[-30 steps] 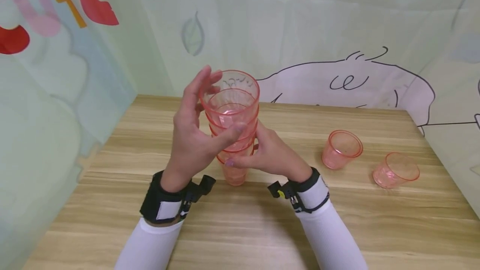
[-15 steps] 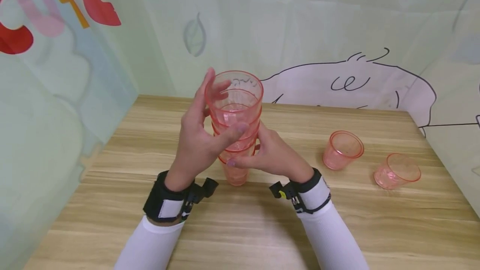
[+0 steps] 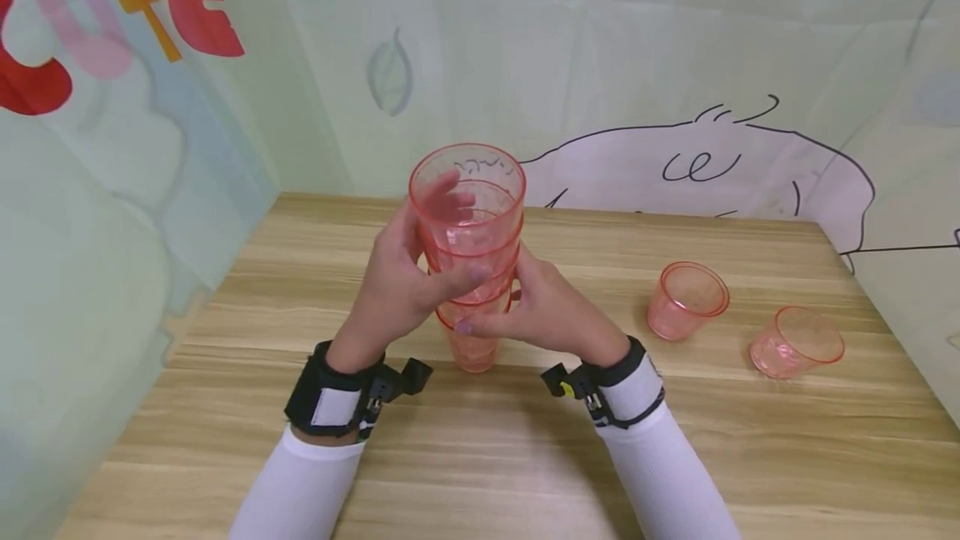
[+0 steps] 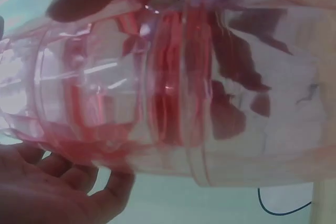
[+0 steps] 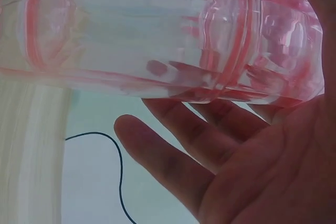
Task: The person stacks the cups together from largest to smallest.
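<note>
A tall stack of clear pinkish-red plastic cups (image 3: pixel 480 236) stands upright in the middle of the head view, the cups nested one in another with their red rims spaced down it. My left hand (image 3: pixel 401 273) grips the upper cups, its thumb across the near side and its fingers behind, seen through the plastic. Lower down, my right hand (image 3: pixel 551 311) holds the stack from the right, thumb in front and fingers curled behind. The left wrist view shows the cups' walls (image 4: pixel 115 93) close up, and the right wrist view shows the fingers (image 5: pixel 163 161) along the stack (image 5: pixel 157 35).
To the right on the wooden table (image 3: pixel 675 457) stand two smaller pinkish-red cups, a nearer-to-centre cup (image 3: pixel 678 315) and an outer cup (image 3: pixel 783 352). A printed cloth backdrop (image 3: pixel 600 48) rises behind the table and on both sides.
My left hand has shifted slightly right and down around the top cups, its fingers now lower behind the rim. The stack's top has moved slightly right. My right hand stays almost still.
</note>
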Demonstrator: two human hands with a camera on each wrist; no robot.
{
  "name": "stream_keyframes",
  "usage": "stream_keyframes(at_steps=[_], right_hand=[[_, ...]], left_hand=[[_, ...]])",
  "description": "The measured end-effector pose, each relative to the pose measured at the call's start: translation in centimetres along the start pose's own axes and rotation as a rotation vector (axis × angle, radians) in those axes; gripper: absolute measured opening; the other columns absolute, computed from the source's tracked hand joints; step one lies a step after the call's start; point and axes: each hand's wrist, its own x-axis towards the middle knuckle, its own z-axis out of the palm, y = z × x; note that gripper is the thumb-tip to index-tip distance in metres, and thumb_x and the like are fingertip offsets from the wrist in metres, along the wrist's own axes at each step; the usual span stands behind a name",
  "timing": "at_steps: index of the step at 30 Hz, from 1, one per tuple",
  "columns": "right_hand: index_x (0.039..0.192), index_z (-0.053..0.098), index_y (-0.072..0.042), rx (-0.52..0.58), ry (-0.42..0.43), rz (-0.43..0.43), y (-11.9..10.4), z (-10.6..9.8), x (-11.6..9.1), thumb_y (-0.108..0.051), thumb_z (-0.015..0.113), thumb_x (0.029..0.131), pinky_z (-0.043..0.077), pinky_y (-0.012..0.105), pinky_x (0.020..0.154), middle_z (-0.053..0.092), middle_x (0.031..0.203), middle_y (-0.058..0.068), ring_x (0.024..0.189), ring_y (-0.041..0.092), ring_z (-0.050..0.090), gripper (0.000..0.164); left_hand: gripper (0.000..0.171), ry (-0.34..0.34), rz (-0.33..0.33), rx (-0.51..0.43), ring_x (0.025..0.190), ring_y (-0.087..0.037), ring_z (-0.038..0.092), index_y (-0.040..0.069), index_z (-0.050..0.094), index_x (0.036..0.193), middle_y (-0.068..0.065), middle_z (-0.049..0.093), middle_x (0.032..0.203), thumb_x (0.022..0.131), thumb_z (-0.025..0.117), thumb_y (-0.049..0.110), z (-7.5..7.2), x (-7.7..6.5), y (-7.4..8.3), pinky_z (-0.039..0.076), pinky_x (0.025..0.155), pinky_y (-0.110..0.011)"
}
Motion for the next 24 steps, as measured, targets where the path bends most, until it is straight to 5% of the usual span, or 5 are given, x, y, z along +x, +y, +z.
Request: stream_keyframes(at_steps=[10, 18, 24], right_hand=[[0.129, 0.039, -0.036, -0.189, -0.048, 0.022, 0.8, -1.5, -1.0, -0.048, 0.077, 0.07, 0.046, 0.028, 0.085, 0.058, 0.111, -0.018, 0.101, 0.001, 0.054, 0.071], [0.128, 0.043, -0.031, -0.271, -0.053, 0.044, 1.0, -2.0, -1.3, -0.05, 0.078, 0.067, 0.042, 0.029, 0.091, 0.057, 0.117, -0.016, 0.107, 0.004, 0.052, 0.072], [0.134, 0.04, -0.027, -0.327, -0.052, 0.076, 0.9, -2.7, -1.7, -0.053, 0.078, 0.065, 0.042, 0.034, 0.092, 0.054, 0.124, -0.011, 0.112, 0.015, 0.052, 0.083]], left_hand=[[0.084, -0.094, -0.051, -0.012, 0.109, -0.02, 0.053, 0.002, 0.034, 0.135, -0.015, 0.052, 0.124, 0.073, 0.077, 0.039, -0.2, -0.1, -1.0, 0.049, 0.085, -0.04], [0.08, -0.09, -0.102, -0.093, 0.11, -0.023, 0.053, 0.005, 0.034, 0.135, -0.013, 0.052, 0.125, 0.072, 0.081, 0.02, -0.2, -0.2, -1.4, 0.047, 0.088, -0.041], [0.079, -0.084, -0.099, -0.064, 0.108, -0.022, 0.055, 0.008, 0.036, 0.135, -0.007, 0.055, 0.122, 0.069, 0.081, 0.01, 0.0, -0.3, -1.7, 0.047, 0.088, -0.04]])
